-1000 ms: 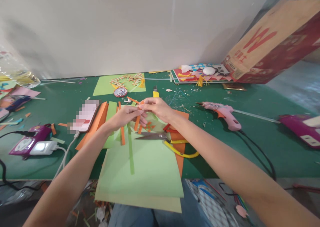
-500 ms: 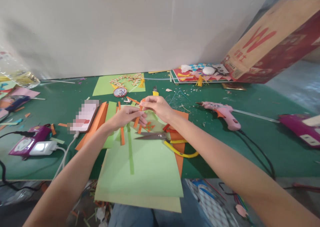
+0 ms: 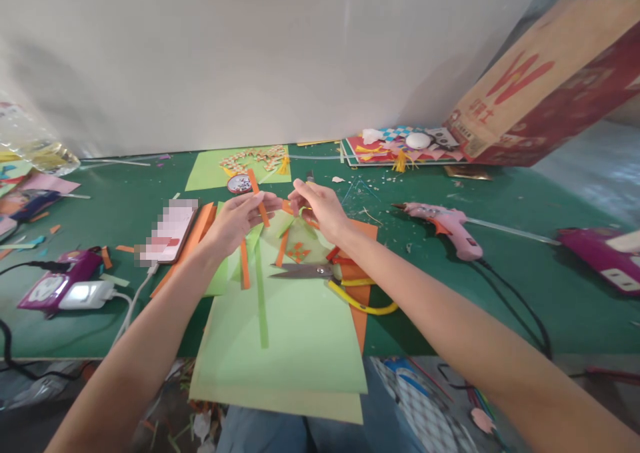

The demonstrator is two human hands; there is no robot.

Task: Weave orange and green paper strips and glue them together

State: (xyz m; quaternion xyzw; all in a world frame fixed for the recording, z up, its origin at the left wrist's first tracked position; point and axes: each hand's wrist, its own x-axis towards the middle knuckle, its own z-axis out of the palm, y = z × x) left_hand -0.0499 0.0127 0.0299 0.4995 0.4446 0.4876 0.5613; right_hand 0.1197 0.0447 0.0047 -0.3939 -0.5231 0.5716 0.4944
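My left hand (image 3: pixel 239 218) pinches a narrow orange paper strip (image 3: pixel 257 196), which stands tilted above the work sheets. Across from it, my right hand (image 3: pixel 320 210) is partly curled, thumb apart from the fingers, with nothing visible in its grasp. Below the hands, a small woven orange paper piece (image 3: pixel 299 252) lies on light green paper (image 3: pixel 290 340). Scissors (image 3: pixel 320 271) with yellow handles rest across that paper, blades pointing left. Another orange strip (image 3: pixel 245 264) and a long green strip (image 3: pixel 262 300) lie to their left.
A phone (image 3: pixel 175 230) lies left, beside orange paper. On the right are a pink glue gun (image 3: pixel 443 223) and its cord. At the back sit a small round dish (image 3: pixel 240 184), a beaded string (image 3: pixel 253 158) and a tilted paper bag (image 3: pixel 540 86). Power strips lie at both sides.
My hands have moved apart. The orange strip, earlier between both hands, is now raised in my left hand alone, and the right hand has let go of it.
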